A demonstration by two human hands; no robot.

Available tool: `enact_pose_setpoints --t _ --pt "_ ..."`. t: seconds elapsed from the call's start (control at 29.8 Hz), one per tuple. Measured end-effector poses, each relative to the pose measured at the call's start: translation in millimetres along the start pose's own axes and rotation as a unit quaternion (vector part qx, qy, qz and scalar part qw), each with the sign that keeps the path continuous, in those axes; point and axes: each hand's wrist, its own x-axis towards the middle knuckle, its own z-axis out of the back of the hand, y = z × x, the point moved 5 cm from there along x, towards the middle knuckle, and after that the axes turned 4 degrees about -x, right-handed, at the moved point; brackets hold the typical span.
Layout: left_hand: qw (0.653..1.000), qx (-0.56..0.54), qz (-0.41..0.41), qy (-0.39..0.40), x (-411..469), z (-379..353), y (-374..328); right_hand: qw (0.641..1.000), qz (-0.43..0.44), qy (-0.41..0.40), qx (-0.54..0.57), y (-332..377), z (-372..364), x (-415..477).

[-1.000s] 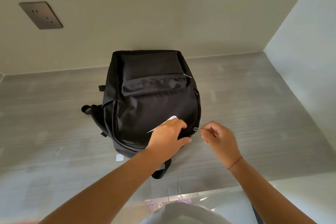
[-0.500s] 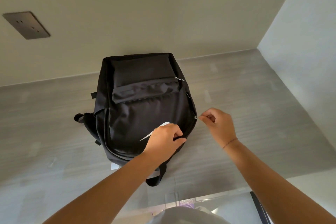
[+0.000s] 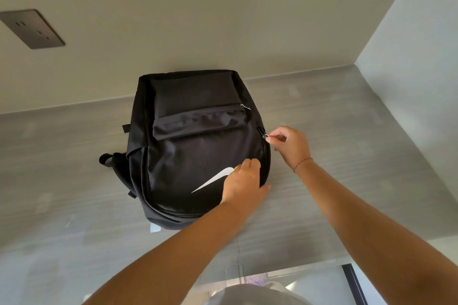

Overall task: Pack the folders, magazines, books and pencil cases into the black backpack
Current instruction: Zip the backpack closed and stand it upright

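Head camera looks down on a black backpack (image 3: 198, 156) lying front-up in the middle of the frame on a grey table (image 3: 347, 156), its far end close to the wall. A white curved logo (image 3: 213, 179) marks the lower front, and a pocket flap (image 3: 198, 119) crosses the upper part. The left hand (image 3: 244, 184) sits on the bag's lower right corner, fingers bent onto the fabric and thumb against the side edge, holding the bag. The right hand (image 3: 288, 146), just right of the bag, pinches the small metal zipper pull (image 3: 265, 135) on the right side seam between thumb and forefinger. A thin red thread bracelet (image 3: 302, 163) circles that wrist. A dark socket plate (image 3: 32, 28) sits on the wall at upper left of the frame.
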Motion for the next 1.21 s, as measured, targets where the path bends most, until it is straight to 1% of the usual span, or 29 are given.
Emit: enact_pose_setpoints --t 0.1,0.27,0.37,0.44,0.57,0.6,0.64,0.67,0.71,0.74,0.77,0.81,0.87,0.91,0.94,0.97,1.01,1.04,1.08,1.11,1.18,1.21 --pt "1.0 0.022 0.018 -0.004 13 -6 -7 0.999 0.008 -0.022 -0.035 -1 6 1" --pt "0.999 -0.023 -0.014 -0.02 14 -7 -1 0.991 0.042 -0.038 -0.117 11 4 10" --pt "0.999 -0.023 -0.02 -0.022 16 -6 1 0.989 0.037 -0.032 -0.141 13 -3 14" --pt "0.999 -0.022 -0.018 -0.016 17 -6 2 0.989 0.02 -0.036 -0.142 10 -10 11" --pt "0.999 -0.047 -0.002 -0.005 10 -4 7 0.994 -0.077 -0.018 -0.075 3 -16 8" --pt "0.998 -0.047 0.0 -0.028 2 3 14 0.994 -0.097 -0.002 -0.049 3 -17 5" --pt "0.996 -0.033 0.009 -0.078 -8 12 28 0.993 -0.116 0.021 -0.015 2 -20 -3" --pt "0.988 -0.014 0.038 -0.151 -21 26 50 0.989 -0.133 0.053 0.025 2 -25 -17" --pt "0.97 -0.001 0.091 -0.227 -38 40 77 0.982 -0.156 0.086 0.067 1 -32 -36" --pt "0.945 -0.005 0.156 -0.286 -57 50 104 0.972 -0.179 0.111 0.107 -3 -40 -55" --pt "0.921 -0.03 0.22 -0.319 -73 54 128 0.96 -0.199 0.133 0.147 -7 -49 -71" --pt "0.899 -0.07 0.279 -0.33 -87 53 146 0.948 -0.214 0.153 0.181 -13 -57 -84" --pt "0.844 -0.196 0.394 -0.306 -108 34 171 0.933 -0.219 0.184 0.22 -15 -71 -104" --pt "0.802 -0.285 0.444 -0.279 -117 21 179 0.932 -0.211 0.186 0.228 -13 -75 -111" --pt "0.747 -0.394 0.476 -0.246 -122 7 182 0.935 -0.202 0.179 0.232 -13 -79 -115" --pt "0.678 -0.511 0.486 -0.205 -124 -5 180 0.935 -0.195 0.171 0.241 -11 -83 -120" --pt "0.608 -0.614 0.478 -0.156 -124 -16 176 0.929 -0.204 0.174 0.257 -12 -89 -124" --pt "0.556 -0.684 0.457 -0.117 -122 -22 170 0.917 -0.221 0.18 0.28 -12 -95 -129" --pt "0.528 -0.723 0.433 -0.099 -120 -24 166 0.902 -0.241 0.187 0.305 -14 -102 -131" --pt "0.516 -0.742 0.416 -0.097 -118 -25 163 0.889 -0.257 0.187 0.33 -16 -107 -132" --pt "0.508 -0.757 0.398 -0.106 -117 -27 162 0.87 -0.278 0.174 0.367 -16 -113 -131" --pt "0.508 -0.759 0.391 -0.113 -117 -27 162 0.867 -0.285 0.16 0.376 -16 -114 -131"
